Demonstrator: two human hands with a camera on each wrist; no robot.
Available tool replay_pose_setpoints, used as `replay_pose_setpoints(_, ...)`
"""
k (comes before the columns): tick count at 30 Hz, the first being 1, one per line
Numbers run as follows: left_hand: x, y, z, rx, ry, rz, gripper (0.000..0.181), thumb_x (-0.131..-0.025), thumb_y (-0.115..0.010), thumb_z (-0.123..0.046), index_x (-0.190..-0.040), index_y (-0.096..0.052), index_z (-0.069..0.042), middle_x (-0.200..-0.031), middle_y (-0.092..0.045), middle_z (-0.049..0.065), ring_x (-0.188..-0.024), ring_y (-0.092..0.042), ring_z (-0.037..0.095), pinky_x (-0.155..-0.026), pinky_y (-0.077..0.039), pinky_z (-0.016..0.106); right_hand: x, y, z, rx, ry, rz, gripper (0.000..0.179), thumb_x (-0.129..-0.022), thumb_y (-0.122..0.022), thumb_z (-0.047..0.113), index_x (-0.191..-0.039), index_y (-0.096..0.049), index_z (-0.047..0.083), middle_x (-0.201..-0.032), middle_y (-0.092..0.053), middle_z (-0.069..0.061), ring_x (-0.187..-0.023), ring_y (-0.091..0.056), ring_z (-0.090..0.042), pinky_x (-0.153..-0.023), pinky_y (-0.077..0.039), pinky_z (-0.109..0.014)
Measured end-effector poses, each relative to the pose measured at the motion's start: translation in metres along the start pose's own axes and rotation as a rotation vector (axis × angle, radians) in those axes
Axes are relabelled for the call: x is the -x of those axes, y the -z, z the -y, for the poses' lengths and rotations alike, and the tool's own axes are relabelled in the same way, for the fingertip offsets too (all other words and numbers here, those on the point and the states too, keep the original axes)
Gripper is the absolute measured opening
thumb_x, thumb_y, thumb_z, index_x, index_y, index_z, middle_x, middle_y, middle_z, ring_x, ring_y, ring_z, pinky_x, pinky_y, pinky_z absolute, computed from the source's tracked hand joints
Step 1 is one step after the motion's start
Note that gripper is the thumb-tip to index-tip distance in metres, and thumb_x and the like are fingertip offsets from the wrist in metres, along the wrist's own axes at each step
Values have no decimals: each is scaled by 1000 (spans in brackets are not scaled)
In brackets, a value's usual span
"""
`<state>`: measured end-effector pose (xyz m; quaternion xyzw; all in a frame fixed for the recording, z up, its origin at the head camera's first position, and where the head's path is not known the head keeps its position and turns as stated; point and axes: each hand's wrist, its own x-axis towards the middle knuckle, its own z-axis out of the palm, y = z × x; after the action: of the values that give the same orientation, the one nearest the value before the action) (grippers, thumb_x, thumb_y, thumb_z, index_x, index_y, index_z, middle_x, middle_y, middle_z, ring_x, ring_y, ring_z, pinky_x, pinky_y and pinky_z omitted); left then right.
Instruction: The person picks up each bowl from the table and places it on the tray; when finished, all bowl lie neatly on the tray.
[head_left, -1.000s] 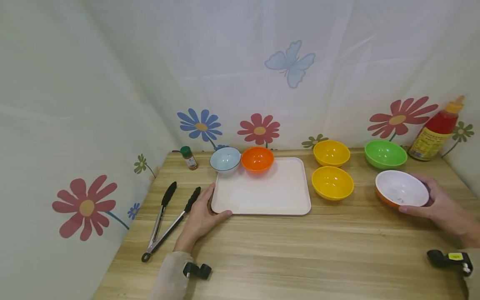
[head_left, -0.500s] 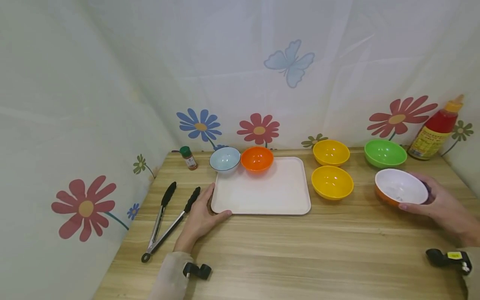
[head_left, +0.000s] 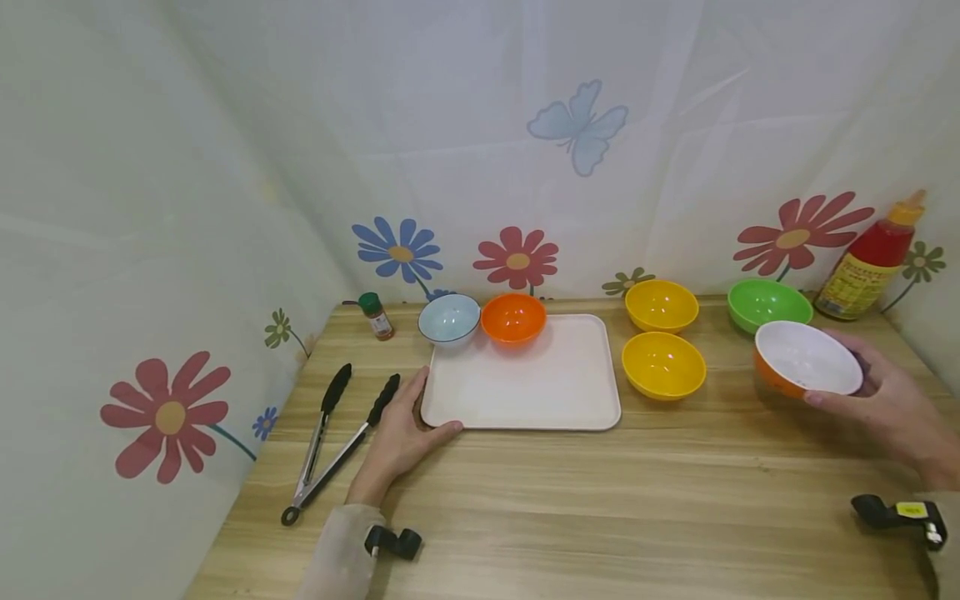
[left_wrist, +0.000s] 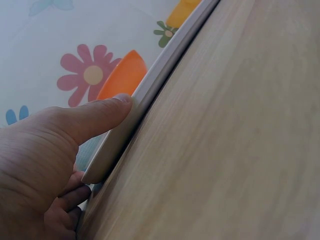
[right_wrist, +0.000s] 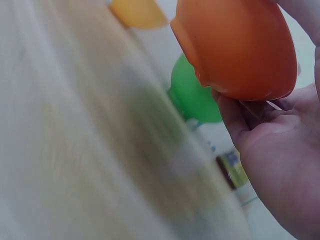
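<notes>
My right hand point(head_left: 896, 408) grips a bowl point(head_left: 810, 357), white inside and orange outside, by its right side with the thumb near the rim. The bowl is tilted and off the table; its orange underside fills the top of the right wrist view. My left hand point(head_left: 401, 437) rests at the front left corner of a cream tray point(head_left: 536, 392), thumb stretched along the front edge and fingers along the left side. In the left wrist view the thumb point(left_wrist: 102, 117) touches the tray's rim. An orange bowl point(head_left: 513, 319) and a light blue bowl point(head_left: 449, 320) stand at the tray's back left.
Two yellow bowls point(head_left: 663, 367) stand right of the tray. Behind the held bowl are a green bowl point(head_left: 765, 305) and a red sauce bottle point(head_left: 866, 267). Tongs point(head_left: 330, 462) lie left of my left hand, with a green-capped spice jar point(head_left: 377, 317) farther back.
My right hand has raised the white-and-orange bowl from near the table, tilting it slightly. The left hand and the tray have stayed in place.
</notes>
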<state>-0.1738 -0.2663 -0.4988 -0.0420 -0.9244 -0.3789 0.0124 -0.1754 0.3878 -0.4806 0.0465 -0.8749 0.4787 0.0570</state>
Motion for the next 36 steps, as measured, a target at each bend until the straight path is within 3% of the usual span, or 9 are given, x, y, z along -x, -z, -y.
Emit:
replay_pose_setpoints(4,-1,1,0,7,-16,-3,122,-87,-96,-52,-178,-26,-13,-182,-30,12,-168,-30,38,-137,-28,55,-6,0,23,44,-59,21,102,-104,-83,23,-180,-15,17,-169,-30,-27,-141,-42,-31,-85,-42,4)
replay_pose_setpoints(7,0,1,2,1,-18,-5,122,-87,-95,-54,-178,-26,-13,-183,-29,12,-168,-30,38,-137,-28,56,-12,-4,40,47,-81,34,106,-105,-82,28,-180,-9,13,-171,-23,-38,-140,-32,-56,-81,-45,4)
replay_pose_setpoints(13,2,3,6,-7,-9,-4,123,-87,-96,-54,-178,-26,-11,-183,-29,14,-168,-29,39,-137,-28,57,-30,-20,66,6,-26,41,105,-101,-86,23,-179,-16,12,-169,-29,-33,-138,-37,-53,-82,-46,4)
replay_pose_setpoints(20,5,2,8,-10,5,3,123,-87,-95,-54,-178,-25,-10,-183,-27,15,-168,-27,40,-137,-27,56,-53,-41,93,-47,-21,72,111,-98,-89,28,-180,-15,22,-174,-30,-26,-147,-38,-50,-89,-48,1)
replay_pose_setpoints(27,4,2,8,-8,-6,-6,122,-87,-95,-55,-178,-26,-11,-183,-28,15,-168,-28,39,-137,-28,56,-76,-69,118,-175,40,105,106,-96,-91,21,-178,-23,20,-172,-38,-14,-150,-42,-36,-100,-48,-2)
replay_pose_setpoints(36,0,0,6,12,-33,-5,122,-86,-96,-55,-178,-27,-13,-182,-31,11,-167,-31,36,-137,-30,54,-94,-108,140,-257,75,149,106,-92,-95,20,-174,-28,15,-168,-43,-11,-150,-47,-31,-109,-48,-7)
